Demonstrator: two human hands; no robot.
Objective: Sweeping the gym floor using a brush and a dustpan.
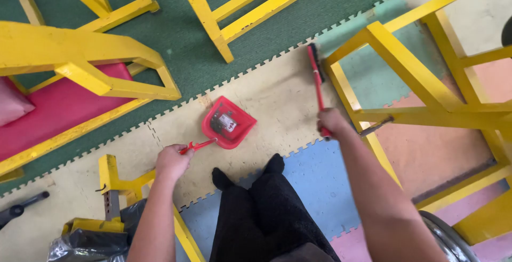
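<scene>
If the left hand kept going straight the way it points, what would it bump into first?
Probably the red dustpan: the left hand holds its handle and points toward the pan on the foam floor mat.

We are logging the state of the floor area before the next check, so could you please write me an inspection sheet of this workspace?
Surface: interlocking foam floor mats in beige, blue, green and pink; some debris lies in the pan.
Job's things: red dustpan flat on the beige mat; red hand brush, bristles against a frame leg.
Clutter: black plastic bag at lower left; dark bar at the left edge.
Grips: left hand closed on the dustpan handle; right hand closed on the brush handle.
Cables: nothing seen.
Surroundings: yellow metal frames all around; red padded bench at left.
</scene>
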